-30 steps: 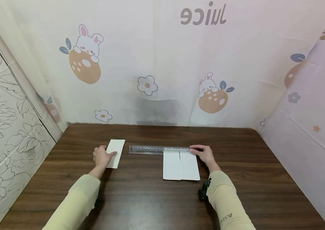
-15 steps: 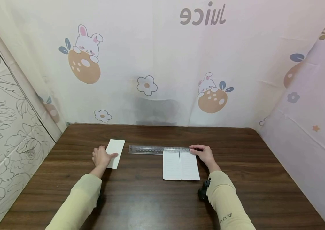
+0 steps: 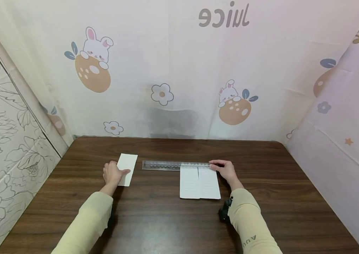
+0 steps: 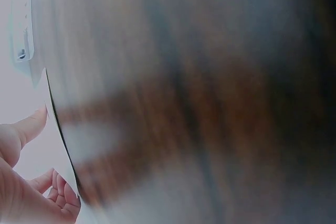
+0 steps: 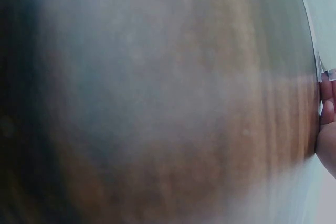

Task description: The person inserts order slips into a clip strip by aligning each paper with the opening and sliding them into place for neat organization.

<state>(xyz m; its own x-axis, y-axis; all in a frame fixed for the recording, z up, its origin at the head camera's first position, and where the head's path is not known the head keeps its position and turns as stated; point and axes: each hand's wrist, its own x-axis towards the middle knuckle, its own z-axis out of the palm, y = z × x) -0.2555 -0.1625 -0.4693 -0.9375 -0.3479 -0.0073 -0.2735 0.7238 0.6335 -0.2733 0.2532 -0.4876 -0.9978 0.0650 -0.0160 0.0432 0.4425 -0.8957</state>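
A narrow white sheet of paper (image 3: 128, 164) lies slanted on the left side of the table. My left hand (image 3: 112, 174) holds it by its left edge, thumb across the top face and the other fingers along the edge. In the left wrist view, thumb and curled fingers meet the paper (image 4: 59, 148) at two places. A clear ruler (image 3: 161, 165) lies crosswise to the right, its right part over the top of an open notebook (image 3: 190, 185). My right hand (image 3: 226, 171) pinches the ruler's right end; only a few fingers show at the edge of the right wrist view.
Everything lies on a dark brown wooden table (image 3: 160, 218). A pale curtain (image 3: 189, 63) printed with rabbits and flowers hangs behind its far edge, and more printed cloth hangs on both sides. A black device (image 3: 225, 210) is strapped at the right wrist.
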